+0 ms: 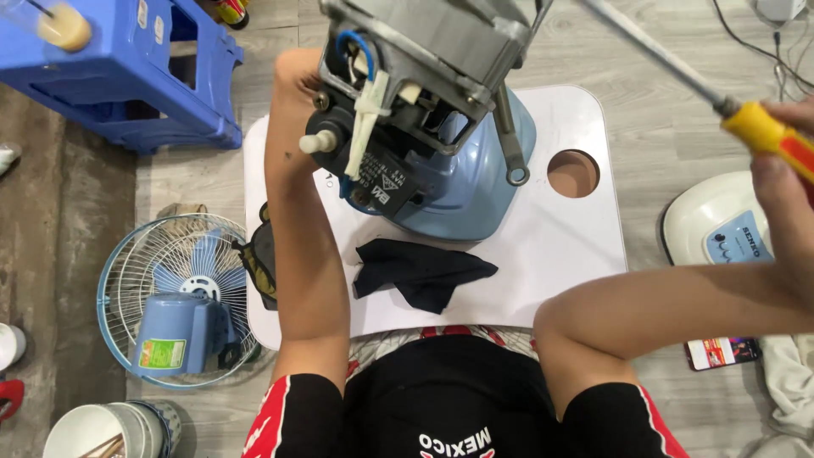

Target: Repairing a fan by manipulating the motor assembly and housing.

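Observation:
A fan motor (415, 76) with a grey metal frame, black capacitor and blue wires is held up close to the camera, sitting in a light blue housing (462, 187). My left hand (292, 72) reaches up behind the motor's left side and grips it; the fingers are hidden. My right hand (784, 170) at the right edge is closed on the yellow and red handle of a screwdriver (763, 131). Its long metal shaft runs up and left towards the motor's top. A black cloth (420, 271) lies on the small white table (560, 246) below.
The table has a round hole (573, 173) at its right. On the floor to the left lie a fan grille with blue blades (174, 297) and a blue plastic stool (127, 76). A white fan base (721, 225) sits on the right, a white bucket (110, 428) at bottom left.

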